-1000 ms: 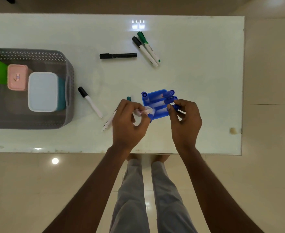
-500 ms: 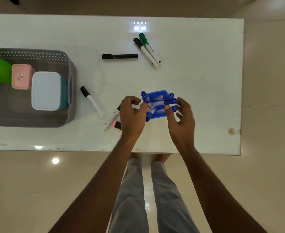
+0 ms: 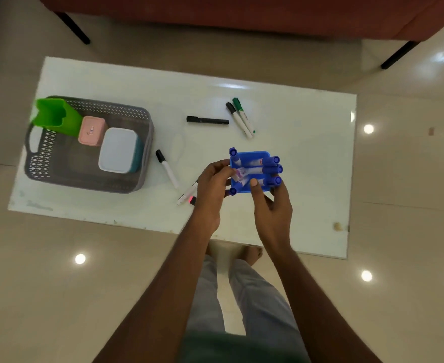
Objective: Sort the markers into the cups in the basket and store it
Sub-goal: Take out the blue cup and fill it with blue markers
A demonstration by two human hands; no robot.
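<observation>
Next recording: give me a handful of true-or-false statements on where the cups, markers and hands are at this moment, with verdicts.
1. Both the left hand and the right hand hold the blue cup. True.
2. The blue cup stands inside the gray basket. False: it is outside the basket, to its right, over the table.
3. The blue cup contains blue-capped markers. True.
4. The green cup lies on the table among the loose markers. False: it is in the gray basket, at its far left corner.
5. A green-capped marker lies on the table beside a black-capped marker. True.
</observation>
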